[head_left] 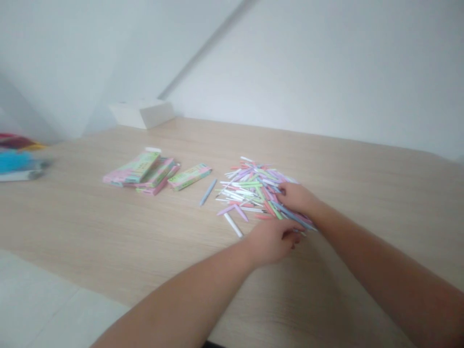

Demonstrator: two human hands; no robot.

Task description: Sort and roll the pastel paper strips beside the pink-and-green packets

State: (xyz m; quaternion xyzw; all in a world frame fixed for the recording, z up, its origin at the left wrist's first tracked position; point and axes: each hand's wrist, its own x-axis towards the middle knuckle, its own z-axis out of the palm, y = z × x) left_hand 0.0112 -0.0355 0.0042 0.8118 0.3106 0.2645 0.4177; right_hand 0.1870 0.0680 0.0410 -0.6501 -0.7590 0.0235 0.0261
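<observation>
Pastel pens [250,191] heaped on a wooden table [108,227], right hand [295,198] cupped on the pile, left hand [271,241] half-curled at its edge, any grip unclear, pink boxes [139,171] nearby

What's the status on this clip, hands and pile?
Right hand on pile of pastel sticks; left hand at its near edge; loose white stick beside left hand.

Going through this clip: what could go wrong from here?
The right hand rests on a loose heap of slim pastel sticks, which might slide and spread. The left hand is curled at the heap's near edge, and could knock the loose white stick further away.
</observation>
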